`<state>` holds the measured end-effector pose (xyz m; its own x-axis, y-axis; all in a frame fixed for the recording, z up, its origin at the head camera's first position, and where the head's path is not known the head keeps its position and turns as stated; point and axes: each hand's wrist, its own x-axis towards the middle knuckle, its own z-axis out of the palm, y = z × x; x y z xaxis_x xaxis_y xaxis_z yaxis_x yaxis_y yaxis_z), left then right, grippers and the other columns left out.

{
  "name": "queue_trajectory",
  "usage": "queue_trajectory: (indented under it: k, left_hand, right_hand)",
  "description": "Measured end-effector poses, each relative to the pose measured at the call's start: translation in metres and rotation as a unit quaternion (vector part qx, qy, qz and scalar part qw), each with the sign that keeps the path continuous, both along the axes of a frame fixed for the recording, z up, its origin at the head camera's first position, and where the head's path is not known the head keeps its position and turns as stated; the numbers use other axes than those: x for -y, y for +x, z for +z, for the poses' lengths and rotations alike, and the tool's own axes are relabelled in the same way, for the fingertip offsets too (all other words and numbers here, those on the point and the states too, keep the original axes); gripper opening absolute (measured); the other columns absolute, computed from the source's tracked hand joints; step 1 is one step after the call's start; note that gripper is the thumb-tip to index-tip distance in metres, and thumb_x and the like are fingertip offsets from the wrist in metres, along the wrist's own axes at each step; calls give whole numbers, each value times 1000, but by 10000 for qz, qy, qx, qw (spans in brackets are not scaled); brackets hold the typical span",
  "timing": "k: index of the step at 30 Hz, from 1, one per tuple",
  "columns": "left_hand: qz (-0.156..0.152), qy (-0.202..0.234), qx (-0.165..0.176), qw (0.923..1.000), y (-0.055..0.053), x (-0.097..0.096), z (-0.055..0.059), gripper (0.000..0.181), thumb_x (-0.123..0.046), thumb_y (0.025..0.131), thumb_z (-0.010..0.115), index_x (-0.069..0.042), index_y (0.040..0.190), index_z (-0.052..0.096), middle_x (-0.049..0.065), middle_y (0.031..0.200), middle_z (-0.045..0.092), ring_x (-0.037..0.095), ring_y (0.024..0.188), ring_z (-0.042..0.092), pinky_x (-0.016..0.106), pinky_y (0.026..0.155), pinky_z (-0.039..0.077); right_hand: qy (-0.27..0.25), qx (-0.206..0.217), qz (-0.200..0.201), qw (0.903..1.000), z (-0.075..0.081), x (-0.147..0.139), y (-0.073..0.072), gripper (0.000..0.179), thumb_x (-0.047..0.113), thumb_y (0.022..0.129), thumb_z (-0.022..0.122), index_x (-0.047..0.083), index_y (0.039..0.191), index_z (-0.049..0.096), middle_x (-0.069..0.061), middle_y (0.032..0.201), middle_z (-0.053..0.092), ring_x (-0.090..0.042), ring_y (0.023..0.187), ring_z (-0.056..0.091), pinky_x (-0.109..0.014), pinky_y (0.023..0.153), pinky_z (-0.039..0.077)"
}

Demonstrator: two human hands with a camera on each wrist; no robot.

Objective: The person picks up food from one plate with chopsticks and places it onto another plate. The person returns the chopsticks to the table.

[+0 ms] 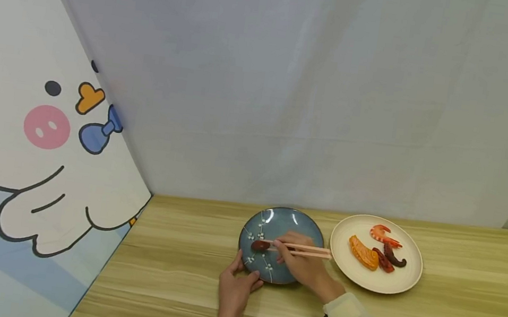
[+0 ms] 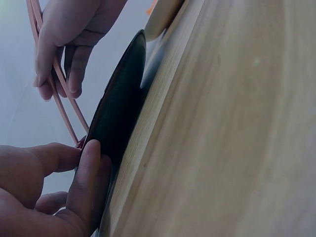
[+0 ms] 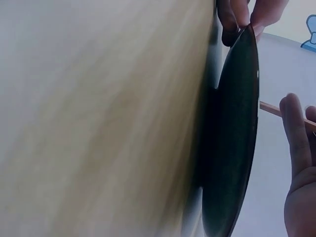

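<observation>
My left hand (image 1: 235,287) grips the near-left rim of a blue plate (image 1: 284,219) with white blossom sprigs. Its thumb and fingers pinch the edge in the left wrist view. With my right hand (image 1: 305,264) I hold a pair of pinkish chopsticks (image 1: 305,247) over that plate, the thick ends pointing right. At the chopsticks' tips is a dark red, oval food piece (image 1: 259,246), within the left half of the plate. In the right wrist view the blue plate (image 3: 237,133) shows edge-on and hides the tips.
A cream plate (image 1: 341,266) stands to the right, close beside the blue one. It bears a shrimp (image 1: 383,234), an orange salmon-like slice (image 1: 363,253) and dark red tentacle-like pieces (image 1: 394,254). Behind the wooden table (image 1: 174,255) hangs a pale cloth (image 1: 337,110).
</observation>
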<state>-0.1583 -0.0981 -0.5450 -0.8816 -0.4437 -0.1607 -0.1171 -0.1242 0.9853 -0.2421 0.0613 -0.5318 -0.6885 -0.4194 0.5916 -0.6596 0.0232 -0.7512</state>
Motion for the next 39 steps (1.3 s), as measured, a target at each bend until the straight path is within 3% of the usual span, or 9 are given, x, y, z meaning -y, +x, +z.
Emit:
queue_trajectory:
  k: [10, 21, 29, 33, 39]
  left_hand:
    - [-24, -8, 32, 10000, 1, -1, 2, 81, 20, 86, 69, 8, 159, 36, 30, 128, 51, 9, 63, 61, 23, 65, 66]
    - [-38, 39, -12, 10000, 0, 1, 0, 81, 21, 85, 69, 9, 159, 36, 30, 127, 50, 9, 62, 62, 22, 64, 66]
    - [-15, 127, -29, 9999, 1, 0, 2, 82, 22, 84, 69, 8, 159, 36, 29, 127, 51, 9, 62, 61, 21, 63, 65]
    - [-20, 123, -20, 9999, 2, 0, 4, 82, 21, 84, 69, 8, 159, 36, 29, 127, 51, 9, 62, 61, 21, 62, 65]
    - [-24, 117, -14, 9999, 3, 0, 6, 82, 22, 84, 69, 8, 158, 37, 29, 127, 51, 9, 62, 62, 22, 62, 65]
  right_hand:
    - [-177, 69, 137, 9997, -1, 3, -1, 13, -7, 100, 65, -11, 101, 77, -22, 82, 66, -24, 62, 70, -31, 51, 64]
    - [-95, -287, -73, 9995, 5, 6, 1, 13, -13, 96, 67, -5, 92, 76, -16, 75, 66, -20, 58, 67, -22, 50, 60]
    - [256, -579, -425, 9971, 6, 9, 0, 11, -7, 97, 68, -6, 95, 79, -16, 80, 68, -12, 59, 67, -18, 51, 57]
    - [184, -221, -522, 9982, 7, 11, 1, 12, -3, 99, 67, -6, 96, 78, -17, 80, 69, -14, 60, 68, -20, 53, 59]
    - [-263, 924, -730, 9927, 7, 14, 4, 18, 3, 104, 65, -8, 95, 76, -20, 78, 70, -19, 61, 72, -27, 55, 64]
